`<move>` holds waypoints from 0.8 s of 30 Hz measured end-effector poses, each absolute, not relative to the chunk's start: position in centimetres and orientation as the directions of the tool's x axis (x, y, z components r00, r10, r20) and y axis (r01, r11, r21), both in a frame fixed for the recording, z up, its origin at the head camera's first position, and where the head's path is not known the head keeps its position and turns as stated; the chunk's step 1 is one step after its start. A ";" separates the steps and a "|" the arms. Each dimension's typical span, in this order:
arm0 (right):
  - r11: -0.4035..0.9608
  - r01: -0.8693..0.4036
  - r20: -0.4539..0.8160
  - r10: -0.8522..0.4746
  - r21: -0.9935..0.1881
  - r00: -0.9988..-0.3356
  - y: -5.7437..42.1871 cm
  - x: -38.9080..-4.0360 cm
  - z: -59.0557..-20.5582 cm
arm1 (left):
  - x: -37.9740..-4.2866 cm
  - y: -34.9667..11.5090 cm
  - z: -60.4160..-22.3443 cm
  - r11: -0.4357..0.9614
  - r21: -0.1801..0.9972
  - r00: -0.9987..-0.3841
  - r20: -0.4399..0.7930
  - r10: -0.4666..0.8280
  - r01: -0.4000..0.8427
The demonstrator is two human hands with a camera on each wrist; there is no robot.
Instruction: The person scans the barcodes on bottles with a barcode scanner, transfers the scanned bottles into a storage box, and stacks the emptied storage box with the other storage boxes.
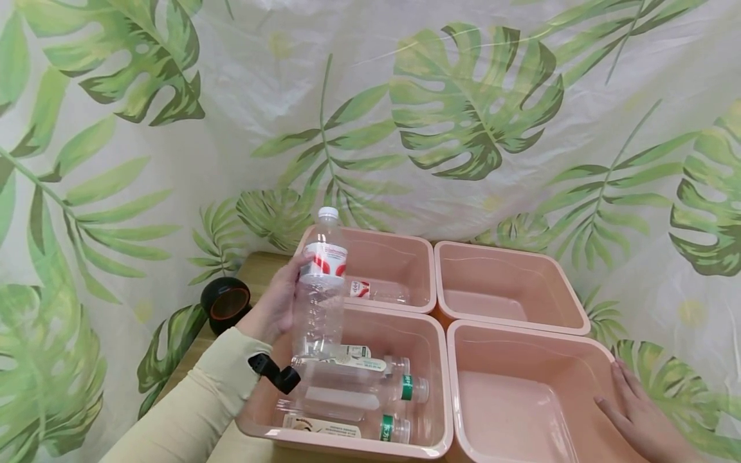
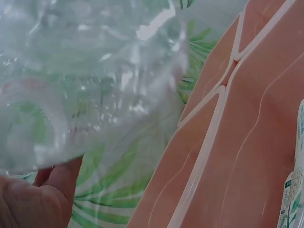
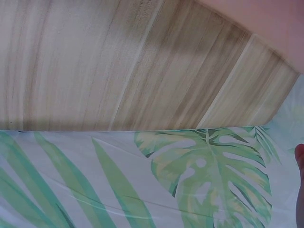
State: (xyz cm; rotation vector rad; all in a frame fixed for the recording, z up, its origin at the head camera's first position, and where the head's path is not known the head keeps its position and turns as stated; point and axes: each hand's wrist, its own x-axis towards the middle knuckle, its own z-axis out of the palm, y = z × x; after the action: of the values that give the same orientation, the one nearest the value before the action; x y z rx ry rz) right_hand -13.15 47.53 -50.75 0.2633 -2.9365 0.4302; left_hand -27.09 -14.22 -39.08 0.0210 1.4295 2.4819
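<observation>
My left hand (image 1: pixel 280 299) grips a clear plastic bottle (image 1: pixel 321 308) round its side, holding it upright with its white cap on top and a red-and-white label. The bottle is over the front left pink bin (image 1: pixel 444 379). In the left wrist view, the bottle (image 2: pixel 118 61) fills the upper left, with part of the hand (image 2: pixel 35 202) below it. Several clear bottles (image 1: pixel 353 389) lie on their sides in the front left bin, some with green bands near the neck. My right hand (image 1: pixel 645 415) rests at the right rim of the front right bin (image 1: pixel 509 411), fingers extended.
A back left bin (image 1: pixel 399 257) holds a bottle with a red-and-white label (image 1: pixel 360 289), lying down. Beside it stands a back right bin (image 1: pixel 509 283). A round black object (image 1: pixel 226 303) sits left of the bins on the wooden table (image 3: pixel 142 61). Leaf-print cloth (image 1: pixel 359 116) hangs behind.
</observation>
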 end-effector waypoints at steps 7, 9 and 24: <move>0.942 -0.215 0.206 -0.165 -0.256 -0.965 47.6 -13.2 -50.8 | -27.1 -15.9 -39.5 -0.614 0.765 -0.977 -0.096 0.189 -0.194; 0.942 -0.221 0.208 -0.170 -0.253 -0.963 47.6 -13.1 -50.9 | -27.1 -16.0 -39.5 -0.628 0.759 -0.983 -0.089 0.160 -0.171; 0.941 -0.199 0.190 -0.150 -0.275 -0.970 48.0 -13.1 -51.2 | -27.1 -17.7 -38.8 -0.550 0.830 -0.995 -0.095 0.015 -0.088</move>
State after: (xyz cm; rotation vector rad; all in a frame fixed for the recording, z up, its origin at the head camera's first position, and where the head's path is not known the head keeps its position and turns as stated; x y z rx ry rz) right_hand -13.09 47.98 -51.19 0.2658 -2.9298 0.4407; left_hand -27.05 -17.70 -38.84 -0.1182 1.4601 2.7128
